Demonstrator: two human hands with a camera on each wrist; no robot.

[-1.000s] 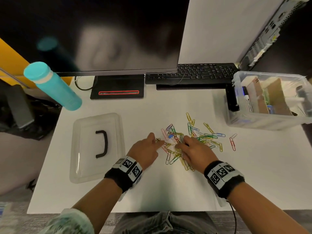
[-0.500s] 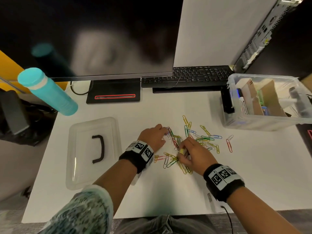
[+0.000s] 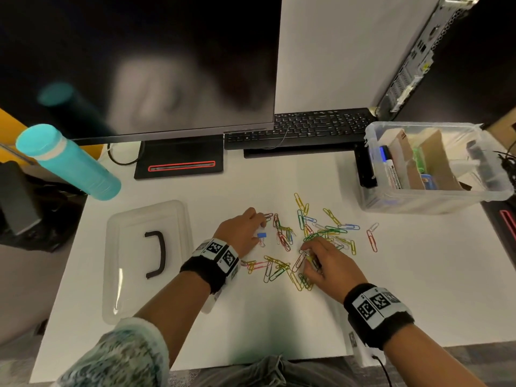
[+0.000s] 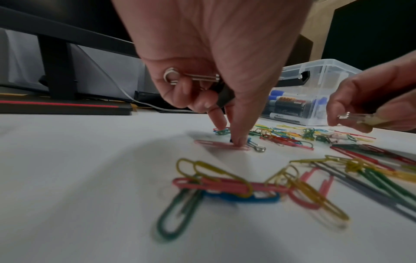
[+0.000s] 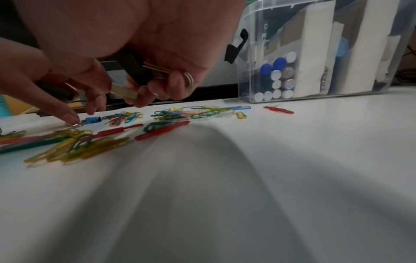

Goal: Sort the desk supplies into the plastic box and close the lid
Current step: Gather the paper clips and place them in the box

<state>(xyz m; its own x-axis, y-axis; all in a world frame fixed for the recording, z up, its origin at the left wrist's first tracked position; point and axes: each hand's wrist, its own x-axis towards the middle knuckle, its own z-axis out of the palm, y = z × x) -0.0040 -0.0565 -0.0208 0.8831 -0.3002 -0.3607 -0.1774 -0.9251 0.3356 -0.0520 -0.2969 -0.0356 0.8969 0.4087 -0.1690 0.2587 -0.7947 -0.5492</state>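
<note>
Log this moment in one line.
left hand holds black binder clip | right hand holds binder clips | plastic box open | lid on desk

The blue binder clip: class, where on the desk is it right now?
In the head view the blue binder clip lies on the white desk at the left edge of the paper clips, against the fingertips of the left hand, right of the clear lid.

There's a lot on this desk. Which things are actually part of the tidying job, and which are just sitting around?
Part of the job:
- coloured paper clips scattered on the desk
- blue binder clip by the left hand
- binder clips held in the right hand
- clear plastic box
- its lid, lying off to the left

Just lying about:
- teal bottle
- monitor
- keyboard
</note>
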